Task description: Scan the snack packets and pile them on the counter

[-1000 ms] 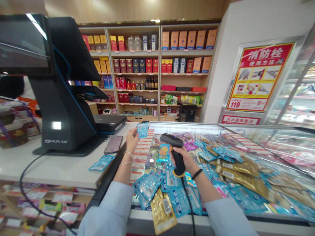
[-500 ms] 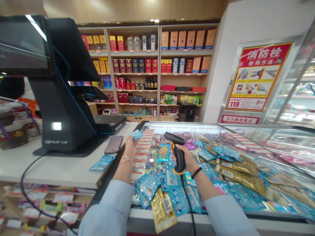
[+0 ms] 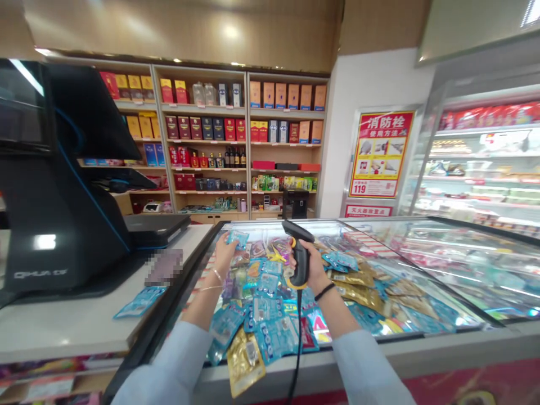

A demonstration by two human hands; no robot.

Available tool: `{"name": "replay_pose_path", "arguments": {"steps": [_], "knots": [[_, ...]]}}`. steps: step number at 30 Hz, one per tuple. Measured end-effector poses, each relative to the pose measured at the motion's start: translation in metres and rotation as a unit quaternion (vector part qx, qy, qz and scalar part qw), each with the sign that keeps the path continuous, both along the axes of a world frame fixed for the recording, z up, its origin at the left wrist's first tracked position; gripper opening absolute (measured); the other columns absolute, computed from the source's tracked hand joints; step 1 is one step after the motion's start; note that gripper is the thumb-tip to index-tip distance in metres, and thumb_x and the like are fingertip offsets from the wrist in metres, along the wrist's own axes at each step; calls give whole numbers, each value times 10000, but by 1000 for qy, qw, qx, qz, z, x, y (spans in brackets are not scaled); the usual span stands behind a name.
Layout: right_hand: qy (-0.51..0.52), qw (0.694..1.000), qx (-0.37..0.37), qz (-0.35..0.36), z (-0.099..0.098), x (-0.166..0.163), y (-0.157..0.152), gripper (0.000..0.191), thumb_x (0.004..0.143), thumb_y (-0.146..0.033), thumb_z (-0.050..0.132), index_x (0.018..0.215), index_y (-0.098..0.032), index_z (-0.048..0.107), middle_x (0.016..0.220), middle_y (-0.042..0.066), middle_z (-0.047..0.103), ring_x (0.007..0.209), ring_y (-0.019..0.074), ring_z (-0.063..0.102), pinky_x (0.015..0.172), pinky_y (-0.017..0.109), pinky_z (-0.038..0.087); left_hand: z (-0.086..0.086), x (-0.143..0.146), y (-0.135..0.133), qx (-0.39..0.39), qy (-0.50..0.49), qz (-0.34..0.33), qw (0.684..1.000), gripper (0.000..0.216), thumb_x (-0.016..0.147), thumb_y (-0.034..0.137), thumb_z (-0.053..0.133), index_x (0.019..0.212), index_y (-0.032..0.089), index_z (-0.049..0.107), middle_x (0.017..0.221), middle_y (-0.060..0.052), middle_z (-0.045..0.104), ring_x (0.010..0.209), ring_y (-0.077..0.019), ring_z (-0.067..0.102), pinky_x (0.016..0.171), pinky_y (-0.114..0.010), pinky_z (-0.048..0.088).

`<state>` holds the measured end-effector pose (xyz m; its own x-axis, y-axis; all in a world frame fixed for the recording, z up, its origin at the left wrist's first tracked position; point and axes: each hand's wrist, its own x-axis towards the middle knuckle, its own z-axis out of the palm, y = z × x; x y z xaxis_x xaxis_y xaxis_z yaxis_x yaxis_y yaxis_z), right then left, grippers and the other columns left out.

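My left hand (image 3: 224, 253) holds a small blue snack packet (image 3: 238, 238) over the glass top of a chest freezer (image 3: 422, 337). My right hand (image 3: 311, 267) grips a black barcode scanner (image 3: 298, 254) with a yellow band, its head pointing left toward the packet. The scanner's black cable (image 3: 296, 349) hangs down toward me. Below both hands lies a heap of blue and gold snack packets (image 3: 270, 323) spread over the freezer glass.
A black checkout terminal (image 3: 54, 225) stands on the white counter (image 3: 63, 326) at left, with a dark phone (image 3: 164, 267) and a blue packet (image 3: 139, 301) beside it. Shelves of boxed goods (image 3: 219, 129) fill the back wall. An open cooler (image 3: 485, 169) stands at right.
The view has swung right and tipped up. My left hand lowered the blue packet from upright to near the freezer glass. My right hand still grips the scanner.
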<state>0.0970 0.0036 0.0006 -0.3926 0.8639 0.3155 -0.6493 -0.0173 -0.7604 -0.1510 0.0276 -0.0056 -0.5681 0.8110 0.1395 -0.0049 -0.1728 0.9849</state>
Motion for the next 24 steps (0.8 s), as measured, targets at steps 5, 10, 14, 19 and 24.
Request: {"name": "replay_pose_path", "arguments": {"steps": [5, 10, 14, 19, 24], "knots": [[8, 993, 29, -114, 14, 96, -13, 243, 684, -397, 672, 815, -199, 619, 668, -19, 580, 414, 76, 436, 373, 199, 383, 35, 77, 2, -72, 64, -213, 972, 694, 819, 133, 619, 1460, 189, 359, 881, -69, 713, 555, -166, 699, 440, -194, 467], [9, 977, 13, -211, -14, 178, -27, 240, 689, -404, 640, 825, -209, 607, 670, -17, 537, 425, 90, 421, 369, 219, 374, 33, 159, 16, -104, 68, -350, 928, 608, 801, 243, 710, 1360, 156, 488, 818, -62, 714, 614, -164, 714, 531, -203, 525], [31, 963, -20, -265, -51, 225, -40, 266, 674, -425, 647, 829, -213, 602, 671, -20, 510, 414, 89, 385, 365, 236, 374, 3, 212, 25, -75, 75, -391, 914, 628, 847, 276, 660, 1420, 152, 434, 846, -69, 717, 678, -174, 724, 675, -285, 588], [53, 958, -29, -279, -80, 257, -48, 258, 684, -426, 663, 809, -216, 578, 663, -27, 492, 418, 85, 392, 379, 235, 397, -41, 251, 18, 38, 327, -357, 874, 511, 835, 177, 616, 1341, 196, 547, 1239, -134, 670, 1128, -252, 649, 1004, -421, 508], [46, 950, -69, -301, -86, 261, -40, 274, 634, -405, 696, 765, -201, 569, 628, -21, 531, 428, 90, 441, 392, 223, 421, -72, 254, 3, 108, 574, -190, 789, 351, 942, 228, 464, 1247, 210, 635, 1413, -135, 558, 1374, -306, 435, 1185, -563, 223]]}}
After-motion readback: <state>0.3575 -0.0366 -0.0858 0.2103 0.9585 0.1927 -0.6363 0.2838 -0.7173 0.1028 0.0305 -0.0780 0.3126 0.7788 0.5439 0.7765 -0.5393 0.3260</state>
